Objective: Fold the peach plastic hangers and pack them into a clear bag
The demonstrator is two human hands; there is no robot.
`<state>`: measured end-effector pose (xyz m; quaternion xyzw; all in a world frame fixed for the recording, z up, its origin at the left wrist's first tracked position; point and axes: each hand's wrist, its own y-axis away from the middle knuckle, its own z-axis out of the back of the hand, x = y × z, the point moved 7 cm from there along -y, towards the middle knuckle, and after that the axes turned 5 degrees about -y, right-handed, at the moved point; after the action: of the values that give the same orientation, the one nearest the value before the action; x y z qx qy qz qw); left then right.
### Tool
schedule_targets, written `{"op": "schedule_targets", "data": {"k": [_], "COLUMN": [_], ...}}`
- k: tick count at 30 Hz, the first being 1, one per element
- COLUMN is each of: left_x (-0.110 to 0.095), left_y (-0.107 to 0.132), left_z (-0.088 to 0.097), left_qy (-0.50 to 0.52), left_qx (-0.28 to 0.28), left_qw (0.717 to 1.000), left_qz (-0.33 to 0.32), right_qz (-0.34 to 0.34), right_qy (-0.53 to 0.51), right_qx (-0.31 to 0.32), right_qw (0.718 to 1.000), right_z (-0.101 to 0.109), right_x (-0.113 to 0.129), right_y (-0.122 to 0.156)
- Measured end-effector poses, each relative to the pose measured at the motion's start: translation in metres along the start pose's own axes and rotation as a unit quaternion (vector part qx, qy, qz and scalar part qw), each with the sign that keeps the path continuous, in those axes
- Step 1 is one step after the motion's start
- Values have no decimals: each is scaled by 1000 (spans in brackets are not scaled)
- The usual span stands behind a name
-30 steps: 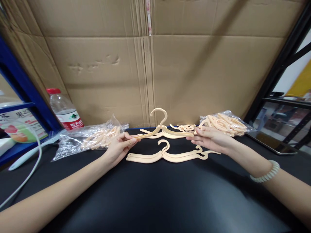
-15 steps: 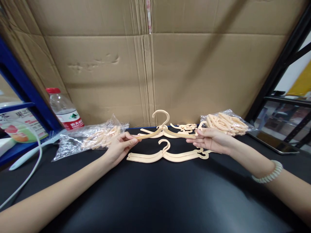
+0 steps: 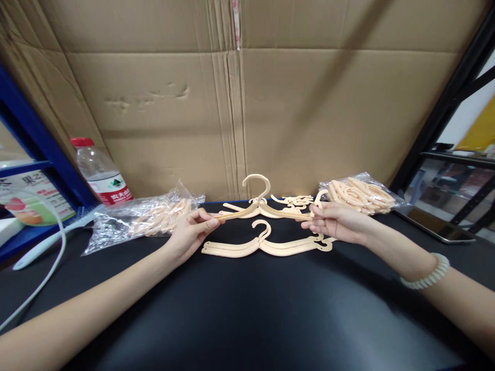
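Note:
A cream plastic hanger (image 3: 277, 211) is raised above the black tabletop, its hook pointing up. My left hand (image 3: 194, 230) pinches the hanger's left end between thumb and fingers. At the other end, my right hand (image 3: 335, 221) is closed on the hanger's right tip, where a small curved hook piece (image 3: 319, 198) sticks up beside the thumb. Folded cream hangers (image 3: 232, 250) lie together on the table just below, with small hook parts at their right end. Behind the raised hanger rests a loose pile of small cream parts (image 3: 297, 201).
Clear bags of cream parts lie at left (image 3: 154, 219) and right (image 3: 359, 195). A red-capped water bottle (image 3: 101, 172), a white cable (image 3: 58, 263) and a pale-handled brush (image 3: 54, 242) are at left. A phone (image 3: 439, 228) lies far right. Cardboard (image 3: 328, 103) stands behind.
The fingers of my right hand have curled in slightly toward the hanger's right end. The raised hanger and my left hand stay nearly where they were; the camera view has shifted slightly.

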<state>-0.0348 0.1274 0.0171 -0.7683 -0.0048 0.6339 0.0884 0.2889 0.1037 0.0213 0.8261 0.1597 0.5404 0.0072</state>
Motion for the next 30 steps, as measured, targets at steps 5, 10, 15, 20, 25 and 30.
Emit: {"op": "schedule_targets", "data": {"k": [5,10,15,20,25,30], "left_x": [0,-1,-1,-1,-3,-4], "left_y": [1,0,0,1,3,4], "left_z": [0,0,-1,-1,-3,-6], "left_qy": [-4,-9,-13,-20,-35,-46], "left_qx": [3,4,3,4,17,18], "left_qw": [1000,1000,1000,1000,999,999], "left_qz": [-3,-7,-5,-7,-12,-18], "right_qz": [26,67,122,163,198,223], "right_qy": [9,24,48,61,78,75], "right_qx": [-26,-46,-39,-25,-26,-48], "right_qw": [999,996,991,984,977,971], "right_z": [-2,-6,-10,-11,-8,-2], "right_x": [2,6,10,13,17,18], "right_y": [1,3,4,5,5,3]}}
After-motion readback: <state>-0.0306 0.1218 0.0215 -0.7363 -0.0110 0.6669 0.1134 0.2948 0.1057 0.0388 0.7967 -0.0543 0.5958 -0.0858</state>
